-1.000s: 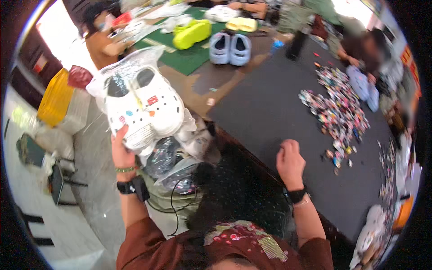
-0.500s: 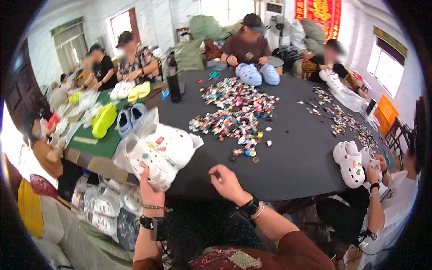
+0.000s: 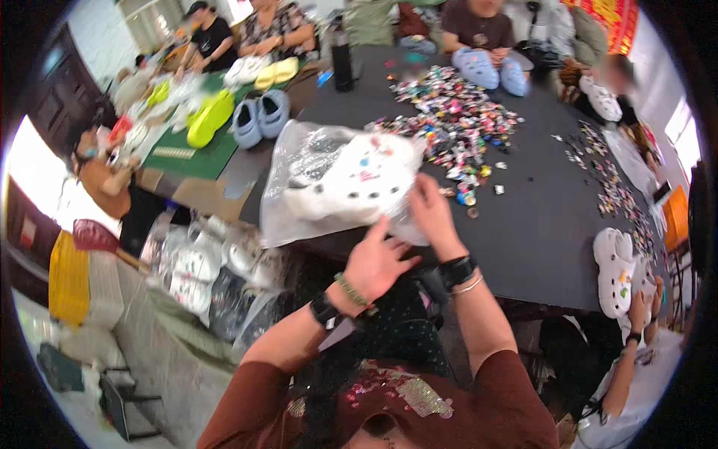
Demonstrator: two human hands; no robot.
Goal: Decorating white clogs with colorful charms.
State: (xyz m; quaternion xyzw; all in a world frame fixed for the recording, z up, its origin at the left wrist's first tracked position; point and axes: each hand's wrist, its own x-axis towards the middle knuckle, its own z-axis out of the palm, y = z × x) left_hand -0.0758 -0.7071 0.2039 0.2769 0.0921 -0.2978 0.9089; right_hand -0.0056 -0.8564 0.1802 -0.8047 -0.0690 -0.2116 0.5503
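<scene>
A pair of white clogs with small charms on the holes lies sideways in a clear plastic bag, over the table's near edge. My left hand is open below the bag, fingers spread, its fingertips against the bag's near side. At the right end, my right hand has its fingers closed on the plastic beside the clogs. The exact grip of those fingers is partly hidden, and the bag is slightly smeared by motion.
Loose shoe charms are heaped on the dark table. Blue clogs and a lime-green clog stand at the left. Bagged shoes lie below on the left. At the right, a co-worker's hands hold white clogs.
The bagged clogs have turned from upright onto their side and shifted right. My left hand has opened from its grip on them; my right hand has come onto the bag. The view has tilted down.
</scene>
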